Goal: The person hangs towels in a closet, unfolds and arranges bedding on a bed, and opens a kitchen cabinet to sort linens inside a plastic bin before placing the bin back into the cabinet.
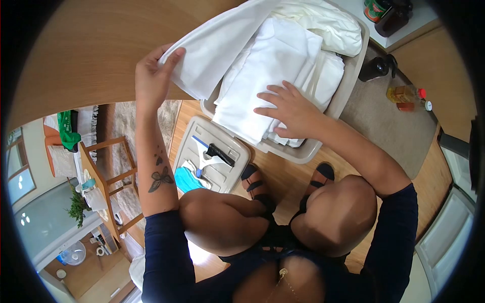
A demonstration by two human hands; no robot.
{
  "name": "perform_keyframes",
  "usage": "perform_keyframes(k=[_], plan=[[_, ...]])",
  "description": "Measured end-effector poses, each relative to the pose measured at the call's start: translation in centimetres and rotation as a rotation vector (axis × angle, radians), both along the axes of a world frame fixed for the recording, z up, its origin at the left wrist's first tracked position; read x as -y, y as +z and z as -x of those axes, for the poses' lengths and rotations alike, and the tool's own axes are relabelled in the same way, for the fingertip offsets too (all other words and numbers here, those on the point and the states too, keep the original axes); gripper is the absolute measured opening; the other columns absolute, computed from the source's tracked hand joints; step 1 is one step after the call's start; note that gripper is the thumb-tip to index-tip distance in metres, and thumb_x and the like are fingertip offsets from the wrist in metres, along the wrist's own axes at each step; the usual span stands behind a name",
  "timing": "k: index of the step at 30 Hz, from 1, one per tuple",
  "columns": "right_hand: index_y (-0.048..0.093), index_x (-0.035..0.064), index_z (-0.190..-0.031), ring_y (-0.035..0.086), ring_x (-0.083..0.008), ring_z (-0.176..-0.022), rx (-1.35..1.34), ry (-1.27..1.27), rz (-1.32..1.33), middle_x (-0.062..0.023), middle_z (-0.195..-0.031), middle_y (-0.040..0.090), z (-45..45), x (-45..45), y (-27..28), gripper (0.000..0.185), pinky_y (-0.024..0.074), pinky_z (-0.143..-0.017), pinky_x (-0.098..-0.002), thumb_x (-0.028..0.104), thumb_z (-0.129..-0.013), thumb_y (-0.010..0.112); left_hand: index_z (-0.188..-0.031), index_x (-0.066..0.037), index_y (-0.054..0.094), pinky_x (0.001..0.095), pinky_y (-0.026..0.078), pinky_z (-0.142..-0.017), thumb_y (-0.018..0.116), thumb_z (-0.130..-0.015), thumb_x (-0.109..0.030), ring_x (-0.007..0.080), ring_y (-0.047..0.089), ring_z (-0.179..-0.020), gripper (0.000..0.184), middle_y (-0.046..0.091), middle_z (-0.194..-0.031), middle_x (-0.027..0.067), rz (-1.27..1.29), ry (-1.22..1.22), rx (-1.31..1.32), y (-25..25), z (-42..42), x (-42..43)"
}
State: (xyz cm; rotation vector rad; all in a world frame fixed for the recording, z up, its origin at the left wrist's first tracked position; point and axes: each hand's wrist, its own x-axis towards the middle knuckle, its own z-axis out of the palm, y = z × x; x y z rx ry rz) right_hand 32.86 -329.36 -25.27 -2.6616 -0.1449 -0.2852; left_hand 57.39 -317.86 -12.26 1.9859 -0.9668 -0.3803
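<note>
"On the far left, what can you see?"

"A green plant (76,204), and next a pale, fuzzy rug (126,121). Then comes the left hand (157,65), up high."

"Is it holding something?"

"Yes. It has the edge of a white sheet (209,58) pinched tight between thumb and fingers. The sheet is pulled up and slants over the left side of the bin."

"What is under that?"

"A lid (237,183) lies flat on the floor. A blue cloth (188,180) and a white, blue and black tool (207,159) are on it."

"And in the middle?"

"A sandal (257,184) on one foot, and above it the white pile (273,65). The pile is folded cloth, and it sits in the bin (303,155)."

"What about the right hand (293,111)?"

"It is over the near part of the pile, fingers spread wide. They seem to touch the cloth, but I can't tell if they press."

"What is on the far right?"

"A dark bottle (373,69), a mat (384,129), and an oil bottle (401,94) with a red cap."
</note>
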Motion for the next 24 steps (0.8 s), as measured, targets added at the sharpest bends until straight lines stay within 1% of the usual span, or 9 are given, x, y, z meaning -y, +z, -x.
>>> perform_keyframes(k=[6,9,11,12,15,16,18,22,24], plan=[[0.06,0.0138,-0.106,0.037,-0.0297,-0.117,0.045,-0.02,0.01,-0.0089,-0.118,0.049,-0.5,-0.3,-1.0,0.034,0.0251,-0.099,-0.0479,0.017,-0.072,0.06,-0.092,0.002,0.064,0.021,0.043,-0.066,0.065,-0.08,-0.019,0.0077,0.055,-0.071,0.024,0.063,-0.079,0.0041,0.016,0.042,-0.061,-0.7,-0.7,-0.2],[0.061,0.0104,-0.102,0.048,-0.023,-0.107,0.106,-0.137,-0.349,-0.0091,-0.105,0.057,-1.2,1.1,-1.2,0.025,0.0356,-0.093,-0.039,0.017,-0.078,0.057,-0.094,0.003,0.063,0.0204,0.043,-0.067,0.064,-0.08,-0.018,0.0078,0.055,-0.072,0.025,0.063,-0.08,0.0044,0.077,0.096,-0.127,-1.0,-1.3,-0.3],[0.059,0.0063,-0.102,0.055,-0.0132,-0.086,-0.044,-0.45,-1.115,-0.0055,-0.088,0.06,-1.2,2.6,1.7,0.022,0.0433,-0.079,-0.0276,0.019,-0.085,0.052,-0.095,0.003,0.062,0.02,0.043,-0.068,0.065,-0.08,-0.018,0.0082,0.055,-0.073,0.026,0.063,-0.083,0.0051,0.147,0.145,-0.122,-0.7,-1.4,-0.3],[0.057,0.0039,-0.101,0.052,-0.0066,-0.072,-0.087,-0.48,-1.236,-0.0011,-0.081,0.057,-0.9,4.2,2.9,0.022,0.0435,-0.068,-0.0217,0.02,-0.09,0.048,-0.095,0.003,0.062,0.02,0.043,-0.068,0.065,-0.08,-0.018,0.0082,0.055,-0.073,0.026,0.063,-0.083,0.0051,0.145,0.147,-0.126,-0.6,-1.4,-0.3],[0.054,0.0064,-0.095,0.048,-0.0077,-0.073,0.428,-0.773,-1.214,0.002,-0.08,0.052,0.4,7.4,7.2,0.017,0.0409,-0.069,-0.0229,0.019,-0.089,0.044,-0.095,0.003,0.062,0.0198,0.043,-0.068,0.065,-0.08,-0.018,0.0086,0.055,-0.074,0.027,0.063,-0.084,0.0052,0.245,0.2,-0.065,-0.3,-1.3,-0.3],[0.054,0.0041,-0.099,0.051,-0.0115,-0.079,0.08,-1.123,-0.507,-0.0027,-0.088,0.056,1.7,9.0,10.2,0.021,0.0408,-0.074,-0.024,0.02,-0.089,0.043,-0.095,0.003,0.062,0.0198,0.043,-0.068,0.065,-0.08,-0.018,0.0086,0.055,-0.074,0.027,0.063,-0.084,0.0052,0.246,0.203,-0.066,-0.2,-1.2,-0.3],[0.046,-0.0002,-0.117,0.051,-0.0248,-0.104,0.967,-0.553,-1.467,-0.0088,-0.111,0.055,3.8,13.5,10.3,0.032,0.0398,-0.092,-0.0354,0.013,-0.09,0.035,-0.095,0.003,0.062,0.0198,0.043,-0.067,0.066,-0.079,-0.019,0.0085,0.054,-0.073,0.027,0.062,-0.083,0.0053,0.273,0.197,0.007,-0.1,-0.9,-0.2],[0.053,-0.0007,-0.105,0.055,-0.0169,-0.087,1.051,-0.66,-1.125,-0.01,-0.098,0.058,12.1,16.7,14.3,0.027,0.0406,-0.079,-0.0259,0.019,-0.088,0.045,-0.095,0.0,0.063,0.0201,0.043,-0.063,0.065,-0.079,-0.018,0.0067,0.054,-0.071,0.024,0.063,-0.082,0.0046,0.208,0.112,0.157,-1.0,1.7,0.2],[0.028,-0.0005,-0.129,0.036,-0.0367,-0.118,0.845,-0.884,-0.567,-0.0248,-0.123,0.036,11.7,10.0,18.8,0.061,0.0355,-0.099,-0.0467,0.045,-0.088,0.028,-0.096,-0.006,0.065,0.0205,0.043,-0.059,0.065,-0.079,-0.016,0.0073,0.054,-0.068,0.02,0.065,-0.082,0.0066,0.042,-0.045,0.161,-3.0,3.7,0.5]])
